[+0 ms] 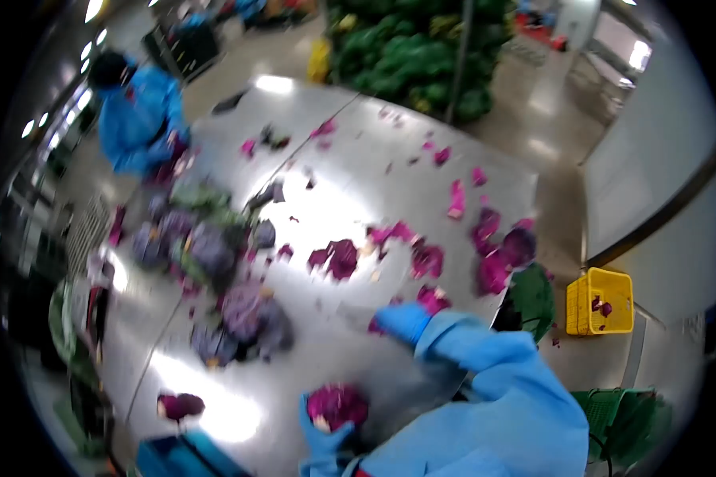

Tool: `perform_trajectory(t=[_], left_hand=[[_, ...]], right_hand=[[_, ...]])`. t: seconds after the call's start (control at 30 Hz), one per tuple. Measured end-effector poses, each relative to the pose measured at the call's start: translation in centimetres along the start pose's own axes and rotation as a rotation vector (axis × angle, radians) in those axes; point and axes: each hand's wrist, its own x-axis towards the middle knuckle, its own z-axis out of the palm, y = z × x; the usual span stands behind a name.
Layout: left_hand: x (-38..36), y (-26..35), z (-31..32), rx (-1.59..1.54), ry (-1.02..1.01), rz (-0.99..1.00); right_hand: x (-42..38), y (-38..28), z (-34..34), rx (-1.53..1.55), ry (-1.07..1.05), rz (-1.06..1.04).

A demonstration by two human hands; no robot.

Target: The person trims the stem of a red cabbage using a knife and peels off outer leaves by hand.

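Note:
Low in the head view, my left hand (323,449), in a blue glove, is closed around the side of a trimmed red cabbage (338,405) above the metal table (318,350). My right hand (406,322), gloved too, is farther forward with its fingers closed. A faint, blurred blade of what looks like a knife (356,314) extends leftward from it; the handle is hidden. Purple leaf scraps (433,299) lie beside the right hand. Left of my hands sit untrimmed red cabbages (254,318) with dull outer leaves.
Across the table at left, a co-worker (139,115) in blue handles a cabbage. Trimmed cabbages (519,247) sit near the right edge. A yellow basket (599,302) and green crates (612,409) stand on the floor at right. A rack of green vegetables (410,56) stands behind.

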Motion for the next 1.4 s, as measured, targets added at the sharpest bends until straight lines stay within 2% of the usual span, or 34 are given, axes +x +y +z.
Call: perform_trajectory(t=[0.03,0.07,0.13,0.2,0.23,0.27,0.33,0.4,0.47,0.53,0.6,0.67,0.7,0.73,0.77,0.8,0.83,0.87,1.0,1.07,1.1,1.2,1.23,1.33,1.37,1.4], left_hand=[[1.1,1.0,-0.2,0.006,-0.056,0.009],[0.7,0.5,-0.2,-0.065,-0.017,-0.067],[0.6,1.4,-0.1,0.005,0.137,-0.22],[0.6,-0.3,-0.8,0.064,0.132,-0.216],[0.8,0.0,-0.9,0.065,0.134,-0.212],[1.1,0.3,-0.9,0.061,0.121,-0.203],[1.3,0.7,-0.6,0.049,0.08,-0.217],[1.9,0.7,-1.2,0.06,0.05,-0.211],[2.7,-0.6,-1.7,-0.056,-0.078,-0.167],[2.0,1.2,-1.1,0.162,0.05,-0.141],[2.2,2.2,-0.5,0.042,0.091,-0.186],[2.9,4.2,-0.3,0.033,0.067,-0.241],[3.2,3.4,-0.6,0.076,0.014,-0.167],[3.0,3.9,-0.7,0.069,0.023,-0.209],[3.2,4.4,-0.3,0.063,0.136,-0.114],[3.4,4.6,0.0,0.055,0.246,-0.024],[3.2,4.6,0.0,-0.088,0.22,-0.169],[3.0,4.5,0.1,-0.105,0.217,-0.218],[3.0,4.5,0.5,-0.044,0.259,-0.251],[3.4,4.4,0.4,-0.032,0.29,-0.249],[3.4,4.5,0.6,-0.029,0.305,-0.249],[3.7,4.5,0.9,-0.002,0.328,-0.256],[3.6,4.1,0.7,-0.009,0.298,-0.248],[3.5,3.1,0.4,0.005,0.189,-0.244],[3.3,3.1,0.2,0.03,0.144,-0.271],[3.2,3.4,-0.1,0.057,0.101,-0.294]], right_hand=[[-0.4,-1.5,-4.6,0.17,-0.05,0.191],[-0.8,-2.4,-6.7,0.202,0.035,0.223],[-1.0,-3.6,-6.2,0.476,0.227,0.12],[-0.9,-4.4,-1.6,1.027,-0.009,-0.106],[-1.1,-7.2,-5.4,0.902,-0.312,-0.064],[-1.2,-8.6,-5.0,0.897,-0.322,-0.188],[-1.2,-11.6,-6.8,1.012,-0.368,-0.255],[-0.9,-11.4,-2.9,1.035,-0.379,-0.375],[-1.2,-12.4,-3.3,0.826,-0.253,-0.425],[-1.2,-12.2,-3.6,0.684,-0.212,-0.491],[-1.0,-12.9,-5.3,0.658,-0.318,-0.396],[-0.6,-12.7,-5.9,0.67,-0.37,-0.401],[-0.2,-12.3,-5.5,0.702,-0.399,-0.421],[0.1,-11.9,-4.8,0.737,-0.433,-0.441],[0.9,-11.7,-4.1,0.747,-0.411,-0.514],[1.4,-11.8,-4.5,0.758,-0.465,-0.477],[1.4,-12.1,-5.0,0.802,-0.445,-0.439],[1.2,-12.2,-5.2,0.85,-0.434,-0.389],[2.4,-12.1,-6.5,0.791,-0.574,-0.414],[3.5,-12.1,-6.8,0.71,-0.588,-0.468],[3.5,-12.0,-6.0,0.79,-0.536,-0.472],[4.1,-11.4,-5.5,0.703,-0.653,-0.497],[4.3,-11.2,-5.4,0.683,-0.74,-0.483],[5.5,-11.2,-5.1,0.581,-0.821,-0.623],[5.4,-10.9,-4.7,0.658,-0.788,-0.681],[5.3,-11.4,-5.5,0.623,-0.811,-0.608]])
